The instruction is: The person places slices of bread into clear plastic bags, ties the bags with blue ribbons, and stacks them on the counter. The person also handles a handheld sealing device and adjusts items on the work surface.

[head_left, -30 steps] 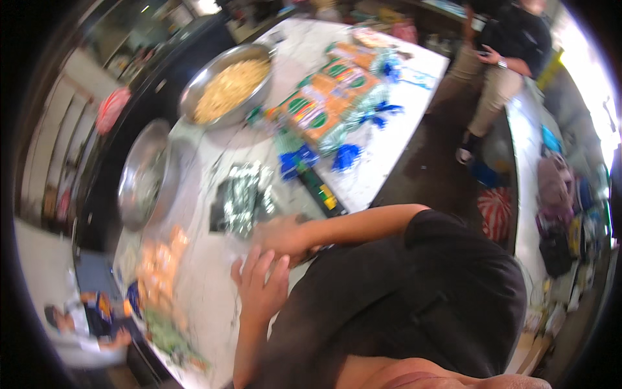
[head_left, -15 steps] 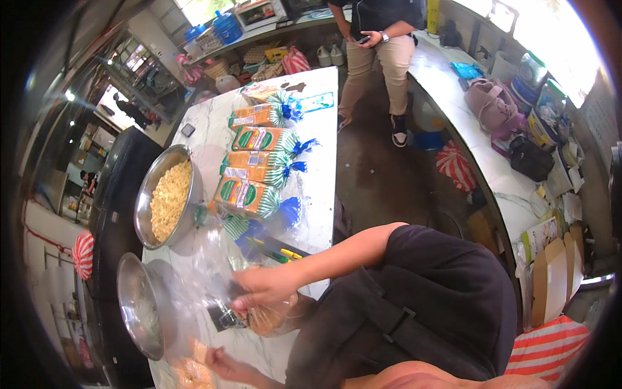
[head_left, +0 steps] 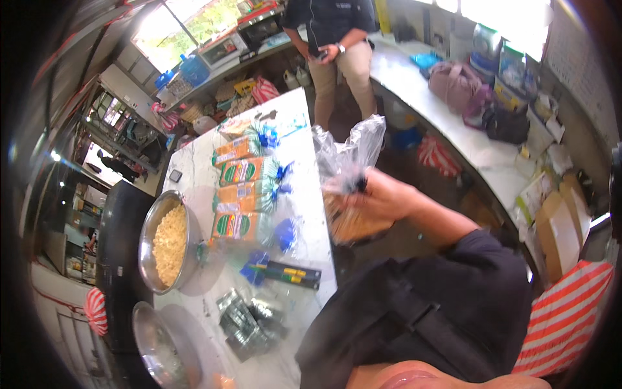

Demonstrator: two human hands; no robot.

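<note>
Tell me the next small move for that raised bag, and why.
Probably twist the neck of the bag once more and tie it shut. The right hand pinches the clear plastic just above the bread, and the loose top flares open above it. The left hand is not visible.

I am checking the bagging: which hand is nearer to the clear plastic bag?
Right. The right hand holds the clear plastic bag at its neck; the left hand is not in view.

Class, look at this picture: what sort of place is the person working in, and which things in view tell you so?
Probably a small food-packing kitchen or workshop. A long marble counter carries a steel bowl of pale food and a row of packaged loaves, and a hand grips a filled clear plastic bag.
</note>
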